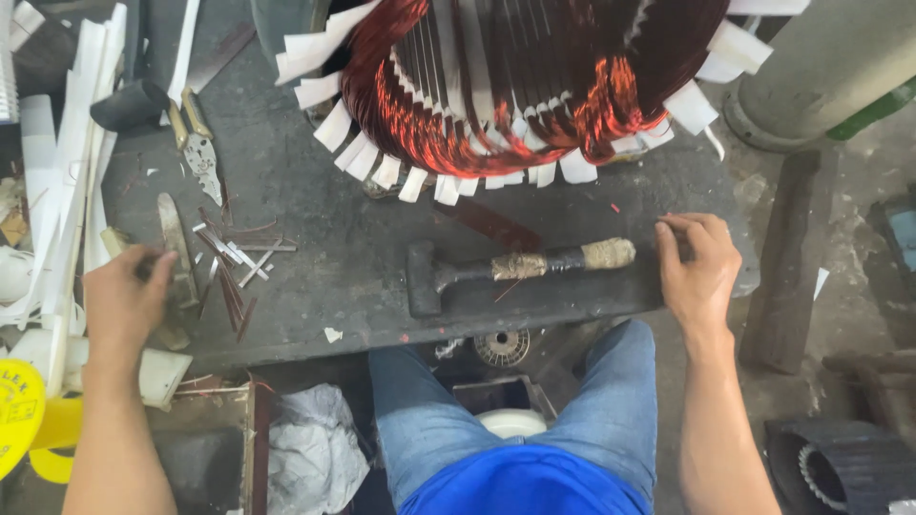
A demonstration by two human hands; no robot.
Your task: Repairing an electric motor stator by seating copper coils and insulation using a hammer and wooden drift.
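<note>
copper windings gleam in the stator (534, 86), white paper strips fanned round it. left hand (124, 296) curls over thin metal strips (229, 267), grip unclear. right hand (701, 267) rests beside the cloth-wrapped mallet (515, 267), fingers bent, clamped on nothing.

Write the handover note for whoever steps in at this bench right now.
Left hand: closed around a small item among the thin strips; what it holds is hidden.
Right hand: empty, fingertips on the bench edge, just right of the mallet.
Motor stator: at the bench's back, copper coils in, white paper tabs sticking out.
Pliers: lying untouched, back left.
</note>
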